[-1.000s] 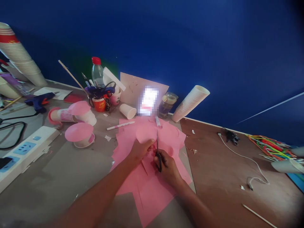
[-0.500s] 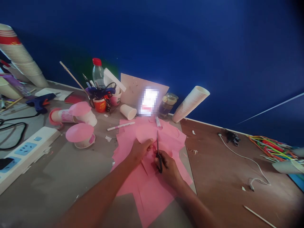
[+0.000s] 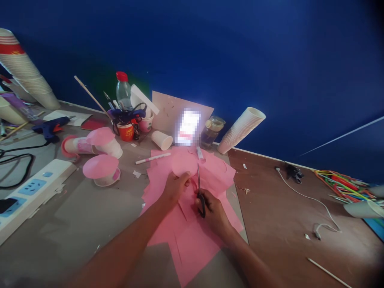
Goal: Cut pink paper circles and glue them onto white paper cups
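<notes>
The left hand [image 3: 175,188] is closing its grip on a pink paper sheet [image 3: 192,244] lying on the grey counter [image 3: 90,216], while the right hand [image 3: 214,212] is gripping black-handled scissors [image 3: 201,204] against it. A brown wooden board [image 3: 279,200] is stretching right, below a blue wall [image 3: 270,60] rising far.

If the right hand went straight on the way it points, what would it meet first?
The right hand with its scissors would probably reach the marker pen on the pink paper first; depth is unclear.
</notes>
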`<state>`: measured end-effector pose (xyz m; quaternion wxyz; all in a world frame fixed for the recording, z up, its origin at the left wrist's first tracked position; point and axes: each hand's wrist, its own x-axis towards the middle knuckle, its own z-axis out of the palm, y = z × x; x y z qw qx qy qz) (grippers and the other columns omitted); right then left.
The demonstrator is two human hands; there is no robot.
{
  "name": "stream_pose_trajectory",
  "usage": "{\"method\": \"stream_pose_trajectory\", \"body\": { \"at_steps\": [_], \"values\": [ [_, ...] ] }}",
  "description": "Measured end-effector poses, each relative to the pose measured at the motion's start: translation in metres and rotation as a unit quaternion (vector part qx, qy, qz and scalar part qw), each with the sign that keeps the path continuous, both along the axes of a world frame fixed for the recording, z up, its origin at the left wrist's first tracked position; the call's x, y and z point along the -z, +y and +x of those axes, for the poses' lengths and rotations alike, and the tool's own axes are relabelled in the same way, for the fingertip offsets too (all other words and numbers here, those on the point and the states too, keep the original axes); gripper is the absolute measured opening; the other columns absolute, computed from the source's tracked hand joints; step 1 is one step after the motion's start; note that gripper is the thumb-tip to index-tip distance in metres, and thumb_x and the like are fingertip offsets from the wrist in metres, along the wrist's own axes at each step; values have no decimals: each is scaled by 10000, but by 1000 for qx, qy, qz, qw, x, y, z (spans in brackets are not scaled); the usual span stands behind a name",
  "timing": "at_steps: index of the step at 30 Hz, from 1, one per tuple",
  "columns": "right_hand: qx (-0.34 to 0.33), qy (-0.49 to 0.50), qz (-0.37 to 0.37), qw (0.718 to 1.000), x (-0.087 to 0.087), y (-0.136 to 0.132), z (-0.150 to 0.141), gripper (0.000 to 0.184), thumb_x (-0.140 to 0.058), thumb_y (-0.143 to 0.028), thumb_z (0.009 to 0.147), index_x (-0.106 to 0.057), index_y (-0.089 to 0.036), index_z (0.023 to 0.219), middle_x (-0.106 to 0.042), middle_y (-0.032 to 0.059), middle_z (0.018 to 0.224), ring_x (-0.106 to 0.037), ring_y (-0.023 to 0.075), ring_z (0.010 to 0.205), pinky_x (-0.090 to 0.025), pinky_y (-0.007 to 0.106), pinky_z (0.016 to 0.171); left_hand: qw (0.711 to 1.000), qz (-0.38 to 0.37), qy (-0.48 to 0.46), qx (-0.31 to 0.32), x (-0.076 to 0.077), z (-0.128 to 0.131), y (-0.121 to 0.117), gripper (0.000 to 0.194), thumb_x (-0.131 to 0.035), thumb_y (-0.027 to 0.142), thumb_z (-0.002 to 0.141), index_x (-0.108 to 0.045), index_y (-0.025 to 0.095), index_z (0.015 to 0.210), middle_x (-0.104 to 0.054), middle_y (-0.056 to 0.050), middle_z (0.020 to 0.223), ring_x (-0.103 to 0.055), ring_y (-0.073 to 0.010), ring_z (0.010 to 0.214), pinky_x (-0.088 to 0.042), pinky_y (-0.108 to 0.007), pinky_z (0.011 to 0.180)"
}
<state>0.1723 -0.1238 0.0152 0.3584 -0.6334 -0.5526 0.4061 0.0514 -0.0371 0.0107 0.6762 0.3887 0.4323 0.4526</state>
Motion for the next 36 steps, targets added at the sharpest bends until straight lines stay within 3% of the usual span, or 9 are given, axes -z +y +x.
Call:
{"method": "stream_pose_trajectory", "body": {
  "at_steps": [16,36],
  "values": [
    [4,36,-4,999,-2,-1,-6,272,-477,-382,846,-524,-161,998,-502,-10,671,-493,106,535,-420,208,478,1000,-1,6,-13,-1,0,-3,280,-617,382,692,-569,144,554,-557,-7,567,-478,-101,534,-392,-250,576],
    [-4,86,-17,996,-4,-1,-7,307,-496,-432,837,-516,-164,987,-480,-37,591,-445,102,504,-382,219,469,1000,-12,25,-9,2,2,-4,277,-603,378,689,-538,157,536,-538,0,563,-480,-104,544,-400,-234,580]
  ]
}}
